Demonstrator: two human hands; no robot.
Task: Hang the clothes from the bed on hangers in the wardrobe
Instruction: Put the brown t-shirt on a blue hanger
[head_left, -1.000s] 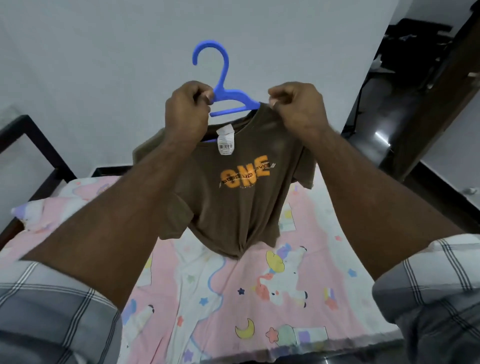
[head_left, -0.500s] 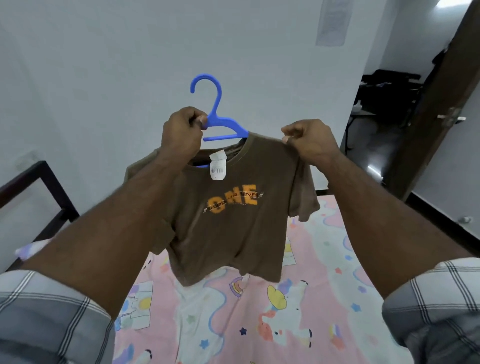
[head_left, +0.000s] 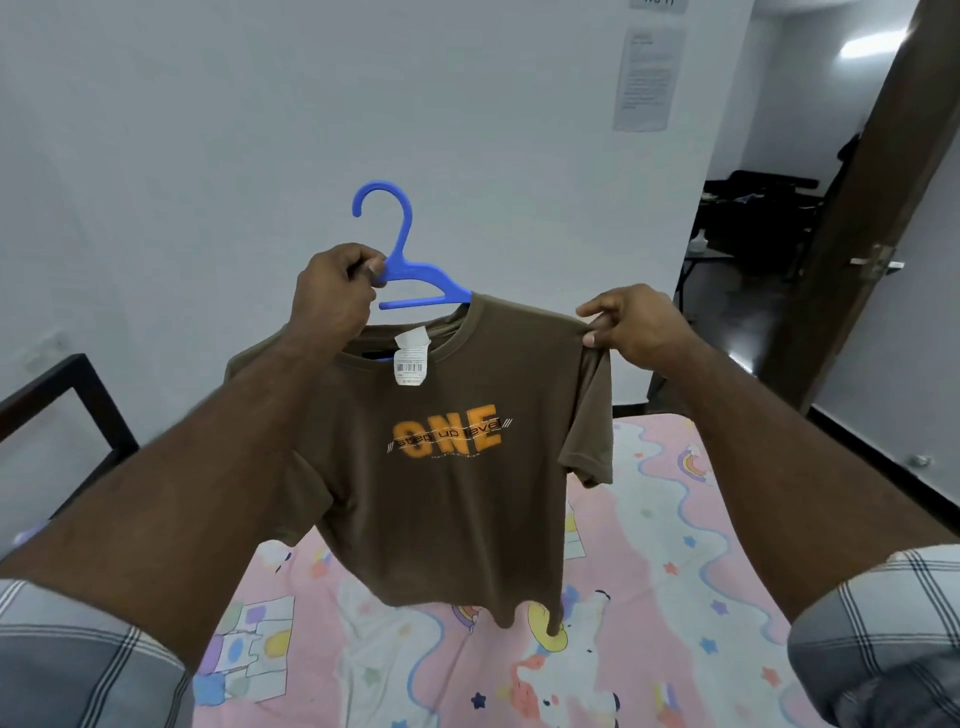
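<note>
Step in hand: seating the brown T-shirt (head_left: 452, 467) on the blue hanger (head_left: 410, 270). The garment is held up in the air above the bed (head_left: 675, 597), clear of the pink patterned sheet, with its printed front toward the camera.

Left hand (head_left: 335, 293): grip closed around the hanger just below the hook, at the left end of the bar. The left shoulder of the shirt lies behind this hand and forearm, so whether that side is fully seated cannot be told.

Right hand (head_left: 628, 325): thumb and fingers pinch the fabric at the right shoulder seam, drawing it outward along the hanger arm, which runs in under the collar.

Judgement: the dressing step looks nearly complete. The next move calls for releasing the shoulder pinch once the seam sits square on the arm, checking that the collar is centred under the hook, then carrying the hanger by its neck to the wardrobe, which is not in view.
</note>
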